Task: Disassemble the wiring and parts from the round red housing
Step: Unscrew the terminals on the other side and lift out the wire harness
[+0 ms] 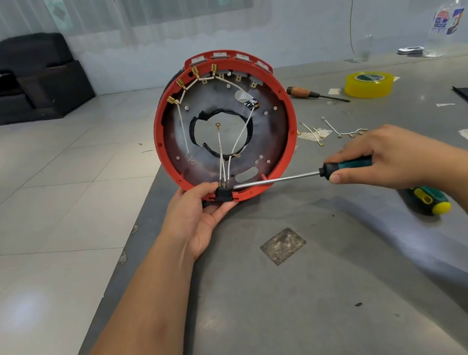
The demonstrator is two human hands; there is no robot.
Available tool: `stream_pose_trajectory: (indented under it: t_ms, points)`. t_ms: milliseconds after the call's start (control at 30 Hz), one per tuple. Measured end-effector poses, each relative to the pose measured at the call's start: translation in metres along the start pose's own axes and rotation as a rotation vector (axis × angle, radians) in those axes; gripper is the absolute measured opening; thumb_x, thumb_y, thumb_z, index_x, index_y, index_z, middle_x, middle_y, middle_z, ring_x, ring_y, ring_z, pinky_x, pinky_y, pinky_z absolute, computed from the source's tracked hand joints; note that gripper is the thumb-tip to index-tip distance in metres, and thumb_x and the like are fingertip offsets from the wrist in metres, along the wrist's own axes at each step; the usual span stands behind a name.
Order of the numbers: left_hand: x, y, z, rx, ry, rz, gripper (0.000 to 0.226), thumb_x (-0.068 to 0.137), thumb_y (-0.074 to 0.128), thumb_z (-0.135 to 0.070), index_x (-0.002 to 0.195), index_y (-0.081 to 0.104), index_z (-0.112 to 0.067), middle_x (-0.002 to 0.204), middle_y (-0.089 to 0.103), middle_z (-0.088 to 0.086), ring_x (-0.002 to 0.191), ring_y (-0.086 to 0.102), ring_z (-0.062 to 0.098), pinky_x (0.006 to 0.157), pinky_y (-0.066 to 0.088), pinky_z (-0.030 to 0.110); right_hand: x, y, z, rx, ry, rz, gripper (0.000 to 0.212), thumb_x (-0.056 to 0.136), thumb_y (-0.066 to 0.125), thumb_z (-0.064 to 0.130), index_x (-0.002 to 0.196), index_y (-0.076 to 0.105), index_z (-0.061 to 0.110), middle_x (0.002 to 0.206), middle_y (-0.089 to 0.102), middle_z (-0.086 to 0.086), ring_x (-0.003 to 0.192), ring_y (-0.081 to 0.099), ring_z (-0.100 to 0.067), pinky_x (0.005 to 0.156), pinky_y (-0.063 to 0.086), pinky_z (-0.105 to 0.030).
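Observation:
The round red housing (292,127) stands on edge on the grey table (319,300), its open inside facing me. White wires (238,143) with gold terminals run inside it down to a black connector block (223,193) at the bottom rim. My left hand (199,215) grips the bottom rim around that block. My right hand (389,155) holds a teal-and-black screwdriver (345,166), its metal shaft level and its tip touching the block.
Several removed wires (331,132) lie on the table right of the housing. Farther back are a wooden-handled tool (314,94), a yellow tape roll (369,84) and a plastic bottle (448,20). A green-yellow screwdriver (429,199) lies under my right wrist. The table's left edge is beside my left forearm.

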State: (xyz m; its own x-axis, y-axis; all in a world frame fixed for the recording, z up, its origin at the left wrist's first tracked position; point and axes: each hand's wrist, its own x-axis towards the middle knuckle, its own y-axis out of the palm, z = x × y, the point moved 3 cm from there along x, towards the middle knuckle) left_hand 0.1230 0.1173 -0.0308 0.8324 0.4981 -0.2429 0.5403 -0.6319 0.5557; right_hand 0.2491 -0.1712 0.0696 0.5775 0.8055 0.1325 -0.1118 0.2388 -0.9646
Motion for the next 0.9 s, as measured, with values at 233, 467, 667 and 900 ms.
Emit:
stream_pose_trajectory:
  t_ms: [233, 467, 667, 900]
  points:
    - [-0.0011, -0.0005, -0.0003, 0.006, -0.005, -0.003, 0.027, 0.096, 0.061, 0.007, 0.122, 0.058, 0.0, 0.093, 0.079, 0.018, 0.089, 0.08, 0.034, 0.066, 0.065, 0.041, 0.002, 0.0002, 0.0022, -0.005, 0.001, 0.011, 0.068, 0.073, 0.045, 0.08, 0.121, 0.073, 0.04, 0.093, 0.059, 0.031, 0.086, 0.058, 0.001, 0.076, 0.051, -0.028]
    - [-0.0003, -0.001, -0.0001, -0.007, -0.016, 0.0, 0.024, 0.095, 0.062, 0.007, 0.117, 0.057, 0.0, 0.091, 0.078, 0.02, 0.089, 0.08, 0.036, 0.066, 0.065, 0.043, 0.002, -0.0041, 0.0041, -0.004, 0.033, 0.028, 0.073, 0.071, 0.044, 0.078, 0.124, 0.072, 0.036, 0.101, 0.065, 0.017, 0.091, 0.06, -0.011, 0.081, 0.053, -0.033]
    - [-0.0003, -0.0009, 0.0001, -0.012, -0.026, -0.003, 0.025, 0.096, 0.061, 0.007, 0.12, 0.057, 0.001, 0.098, 0.079, 0.022, 0.095, 0.079, 0.038, 0.067, 0.065, 0.044, 0.0044, -0.0008, 0.0056, -0.006, 0.036, 0.048, 0.067, 0.075, 0.049, 0.071, 0.126, 0.071, 0.034, 0.104, 0.066, 0.015, 0.092, 0.06, -0.011, 0.079, 0.05, -0.029]
    - [-0.0033, 0.0009, -0.001, 0.006, -0.025, -0.002, 0.028, 0.096, 0.06, 0.007, 0.123, 0.057, 0.001, 0.101, 0.079, 0.023, 0.093, 0.08, 0.036, 0.066, 0.065, 0.043, 0.0065, -0.0025, 0.0046, -0.058, 0.004, 0.026, 0.075, 0.072, 0.041, 0.081, 0.126, 0.07, 0.038, 0.098, 0.065, 0.02, 0.084, 0.058, -0.003, 0.07, 0.05, -0.026]
